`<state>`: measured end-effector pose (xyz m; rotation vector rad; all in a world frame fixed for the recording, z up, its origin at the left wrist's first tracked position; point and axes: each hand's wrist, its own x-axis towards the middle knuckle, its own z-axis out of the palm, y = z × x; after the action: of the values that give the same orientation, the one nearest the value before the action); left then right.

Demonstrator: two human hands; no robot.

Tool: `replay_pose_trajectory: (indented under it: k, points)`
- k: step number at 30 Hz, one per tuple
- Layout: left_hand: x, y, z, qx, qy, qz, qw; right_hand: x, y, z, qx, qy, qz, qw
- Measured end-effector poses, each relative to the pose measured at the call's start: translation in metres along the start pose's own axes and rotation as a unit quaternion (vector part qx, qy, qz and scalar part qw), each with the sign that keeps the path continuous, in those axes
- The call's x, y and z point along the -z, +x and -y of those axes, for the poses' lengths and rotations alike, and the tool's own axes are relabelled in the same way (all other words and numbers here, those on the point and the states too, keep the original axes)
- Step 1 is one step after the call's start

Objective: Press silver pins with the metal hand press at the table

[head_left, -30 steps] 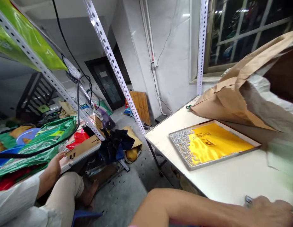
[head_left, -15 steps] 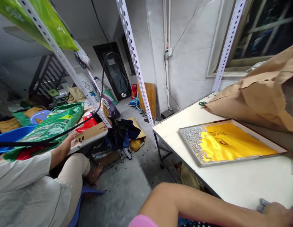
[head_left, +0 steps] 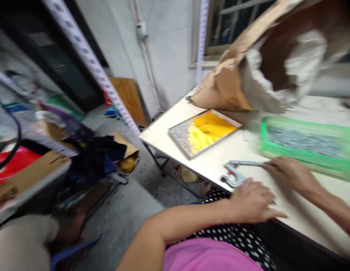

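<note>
A grey metal lever tool [head_left: 233, 176] with a small red part stands at the near edge of the white table. My right hand [head_left: 290, 173] is closed around the end of its long handle. Beside the tool's lower end lies my left hand [head_left: 252, 201], palm down with the thumb stretched out; whether its fingertips touch the tool is blurred. Behind my right hand sits a green plastic tray [head_left: 264, 137] of small grey metal pieces [head_left: 307, 141]. Further left, a shallow framed tray [head_left: 179, 146] has a shiny yellow base, partly covered by similar pieces.
A torn brown paper sack [head_left: 220, 90] slumps at the back of the white table [head_left: 155, 131]. A perforated metal post [head_left: 93, 64] rises on the left. Another person's leg [head_left: 25, 241] and a second work surface with a cardboard piece [head_left: 34, 173] are at left.
My view has swung right, bringing the green tray, the lever tool and both my hands into sight. The framed tray now appears further left; the other person is mostly out of view.
</note>
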<state>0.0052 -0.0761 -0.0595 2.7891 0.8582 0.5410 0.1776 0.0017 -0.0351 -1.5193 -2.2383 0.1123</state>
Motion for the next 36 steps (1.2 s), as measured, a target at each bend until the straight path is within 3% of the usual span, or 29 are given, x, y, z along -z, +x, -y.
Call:
replay_pose_trajectory:
  k: [2,5,7,10,15,23,27,30,33,36]
  points:
    - [0.0,0.003,0.003,0.012,-0.033,-0.01,0.999,0.011,-0.013,-0.013,-0.006,-0.029,0.082,0.996]
    - [0.006,0.004,0.005,-0.014,-0.052,-0.006,0.999,0.019,-0.01,0.0,-0.018,-0.064,0.078,0.995]
    - [0.007,0.003,0.003,-0.023,-0.046,-0.006,0.999,0.023,-0.003,0.024,0.045,-0.046,0.083,0.994]
    - [0.003,0.002,0.001,-0.024,-0.028,0.005,0.999,0.023,0.004,0.06,0.152,-0.043,0.151,0.976]
    - [-0.002,0.001,-0.001,-0.004,-0.007,0.046,0.999,0.008,0.019,0.086,0.217,-0.1,0.231,0.943]
    - [0.0,0.004,-0.005,0.008,-0.023,0.053,0.998,-0.001,0.036,0.094,0.315,-0.172,0.232,0.904]
    - [-0.006,0.02,-0.007,0.022,-0.063,0.059,0.996,-0.014,0.044,0.092,0.263,-0.13,0.239,0.925]
    - [-0.002,0.027,-0.014,0.029,-0.074,0.056,0.995,-0.002,0.051,0.09,0.159,-0.052,0.183,0.969]
    - [0.019,0.022,-0.014,-0.012,-0.048,0.033,0.998,0.04,0.057,0.079,0.082,0.026,0.01,0.996]
    - [0.056,0.009,0.01,-0.04,0.011,-0.01,0.999,0.085,0.062,0.04,0.025,-0.007,-0.156,0.987]
